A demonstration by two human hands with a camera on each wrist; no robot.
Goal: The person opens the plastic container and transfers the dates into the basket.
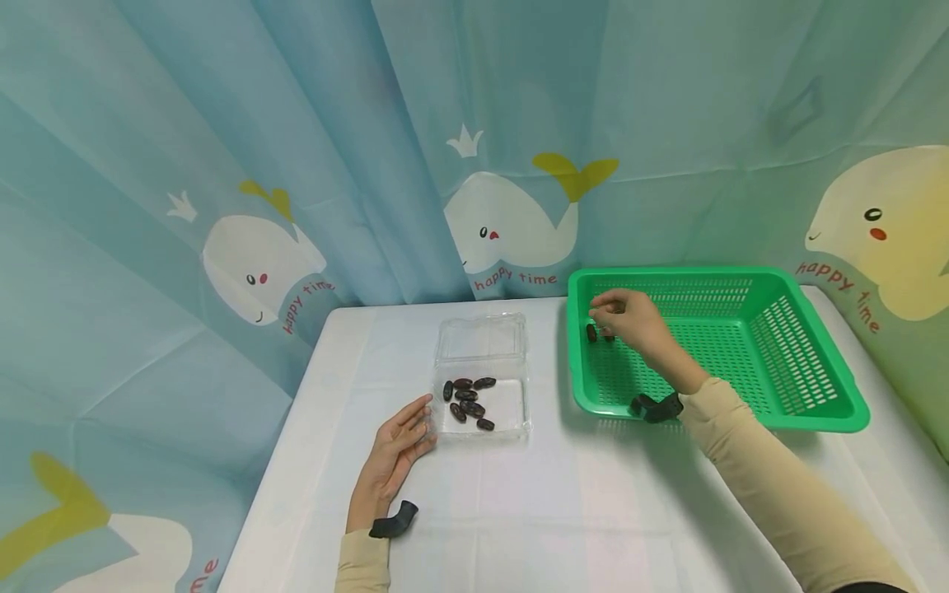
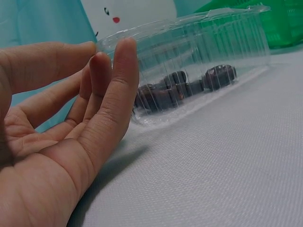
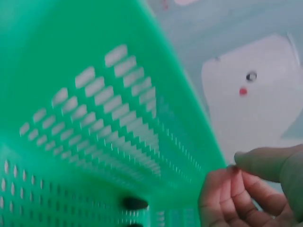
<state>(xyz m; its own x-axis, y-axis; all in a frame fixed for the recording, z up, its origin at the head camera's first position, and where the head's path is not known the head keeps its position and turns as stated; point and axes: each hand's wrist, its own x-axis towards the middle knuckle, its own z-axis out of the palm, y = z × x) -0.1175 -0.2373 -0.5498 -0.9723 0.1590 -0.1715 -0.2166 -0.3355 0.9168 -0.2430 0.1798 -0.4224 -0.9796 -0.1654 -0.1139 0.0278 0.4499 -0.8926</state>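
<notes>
1. Resting at the 8 o'clock edge of the clear plastic box [image 1: 510, 405], the left hand [image 1: 396, 449] is seen with its fingers loosely bent and its tips brought up to the rim
2. The box is set on the white cloth [image 1: 549, 502], with its lid [image 1: 485, 338] folded back towards 12 o'clock
3. Several dates [image 1: 465, 395] are gathered inside the box, mostly from its centre round to 10 o'clock
4. The right hand [image 1: 632, 321] is held over the green basket [image 1: 853, 391], towards 10 o'clock; its thumb and fingertips are drawn together, but whether anything is pinched cannot be told
5. Two dark dates [image 1: 591, 333] are seen in the basket, at 9 o'clock, one partly hidden beneath that hand
6. The basket is placed at 3 o'clock from the box, in front of a whale-printed curtain [image 1: 667, 107]
</notes>
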